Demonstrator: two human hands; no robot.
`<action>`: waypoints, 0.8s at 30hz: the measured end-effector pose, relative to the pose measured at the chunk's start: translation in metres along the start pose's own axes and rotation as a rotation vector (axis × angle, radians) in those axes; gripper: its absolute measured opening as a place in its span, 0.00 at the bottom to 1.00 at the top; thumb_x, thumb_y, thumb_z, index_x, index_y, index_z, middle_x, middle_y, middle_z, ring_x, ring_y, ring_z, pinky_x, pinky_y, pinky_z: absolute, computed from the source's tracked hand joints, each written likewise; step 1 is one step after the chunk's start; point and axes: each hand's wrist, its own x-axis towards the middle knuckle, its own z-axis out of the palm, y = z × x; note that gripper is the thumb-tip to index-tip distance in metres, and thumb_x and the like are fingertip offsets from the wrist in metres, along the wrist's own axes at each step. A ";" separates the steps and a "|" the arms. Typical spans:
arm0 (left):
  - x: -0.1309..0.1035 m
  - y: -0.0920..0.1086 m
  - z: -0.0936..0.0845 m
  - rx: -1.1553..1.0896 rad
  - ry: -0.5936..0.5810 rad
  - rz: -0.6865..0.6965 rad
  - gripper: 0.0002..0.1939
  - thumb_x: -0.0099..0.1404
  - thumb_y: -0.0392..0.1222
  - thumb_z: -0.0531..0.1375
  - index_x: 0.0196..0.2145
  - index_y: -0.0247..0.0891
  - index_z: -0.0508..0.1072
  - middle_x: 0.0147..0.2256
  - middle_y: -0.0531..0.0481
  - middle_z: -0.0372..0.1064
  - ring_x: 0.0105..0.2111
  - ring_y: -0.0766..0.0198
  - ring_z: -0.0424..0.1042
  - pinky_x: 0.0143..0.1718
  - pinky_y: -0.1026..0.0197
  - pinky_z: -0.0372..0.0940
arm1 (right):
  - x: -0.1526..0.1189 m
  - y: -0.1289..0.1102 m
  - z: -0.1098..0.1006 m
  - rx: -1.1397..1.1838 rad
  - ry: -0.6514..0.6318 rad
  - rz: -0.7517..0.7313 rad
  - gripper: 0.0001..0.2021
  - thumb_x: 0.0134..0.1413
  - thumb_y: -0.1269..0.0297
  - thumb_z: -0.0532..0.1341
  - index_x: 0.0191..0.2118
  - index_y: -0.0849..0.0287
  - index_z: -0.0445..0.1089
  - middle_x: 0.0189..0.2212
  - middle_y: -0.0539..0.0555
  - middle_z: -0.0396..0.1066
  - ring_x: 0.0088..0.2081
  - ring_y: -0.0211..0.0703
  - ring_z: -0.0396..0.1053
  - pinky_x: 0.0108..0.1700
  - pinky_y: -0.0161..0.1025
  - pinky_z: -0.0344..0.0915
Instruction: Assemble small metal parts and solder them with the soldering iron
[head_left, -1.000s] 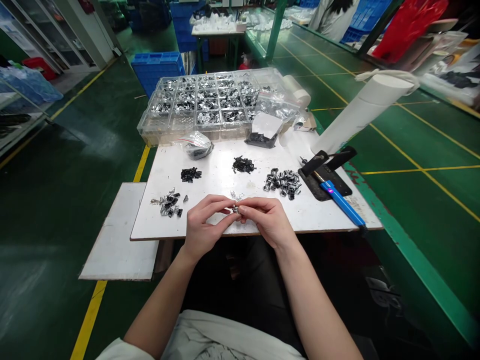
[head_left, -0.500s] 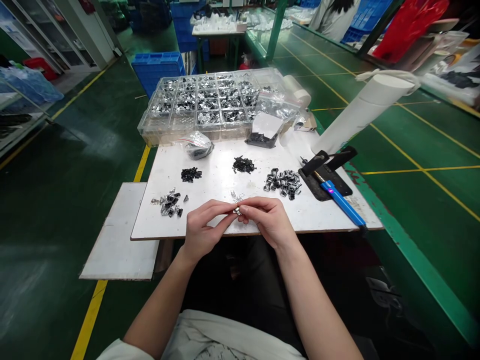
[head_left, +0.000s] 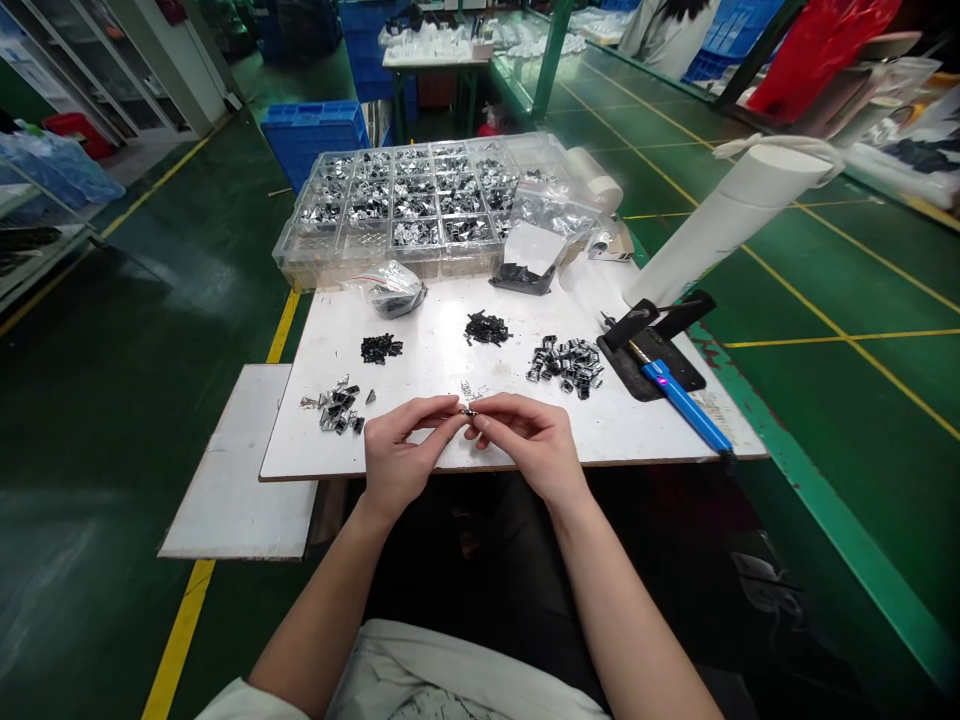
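Note:
Near the table's front edge, my left hand (head_left: 405,450) and my right hand (head_left: 531,440) meet with fingertips pinched on one small shiny metal part (head_left: 469,412). The fingers cover most of it, so its exact kind is hidden. Just beyond my fingertips lie thin wire-like metal pieces (head_left: 472,391). To the left is a pile of shiny silver-and-black parts (head_left: 341,405), to the right a larger pile of silver-and-black clips (head_left: 566,366). Two heaps of small black pieces, the left heap (head_left: 382,348) and the middle heap (head_left: 487,328), lie farther back.
A blue soldering iron (head_left: 686,405) rests on a black stand (head_left: 637,378) at the right. Behind are a clear compartment box (head_left: 337,270) full of small parts, a plastic bag (head_left: 394,290), an open bag of black pieces (head_left: 525,278) and a leaning white roll (head_left: 727,225).
The small metal part has been turned between my fingertips and sits slightly higher and farther left. My left fingers have shifted a little to the left.

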 end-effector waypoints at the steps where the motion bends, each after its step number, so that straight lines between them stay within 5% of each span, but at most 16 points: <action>1: 0.001 0.000 0.000 -0.022 -0.005 -0.038 0.09 0.59 0.36 0.71 0.40 0.38 0.82 0.35 0.49 0.82 0.34 0.61 0.82 0.39 0.61 0.79 | -0.001 0.001 0.001 -0.008 0.010 -0.014 0.06 0.51 0.64 0.72 0.37 0.56 0.81 0.31 0.52 0.78 0.30 0.41 0.76 0.33 0.37 0.75; 8: 0.005 -0.002 0.000 -0.125 -0.083 -0.236 0.10 0.59 0.40 0.71 0.40 0.38 0.82 0.34 0.49 0.83 0.34 0.60 0.83 0.40 0.63 0.79 | -0.004 0.010 0.003 -0.095 0.073 -0.139 0.05 0.55 0.65 0.69 0.39 0.56 0.80 0.34 0.52 0.76 0.30 0.39 0.76 0.35 0.38 0.76; 24: 0.008 -0.001 -0.005 -0.221 -0.248 -0.254 0.13 0.60 0.38 0.70 0.44 0.38 0.83 0.39 0.47 0.82 0.38 0.58 0.82 0.44 0.59 0.79 | -0.003 0.006 0.003 -0.292 0.081 -0.192 0.07 0.60 0.62 0.66 0.41 0.53 0.80 0.38 0.55 0.73 0.37 0.43 0.72 0.35 0.40 0.72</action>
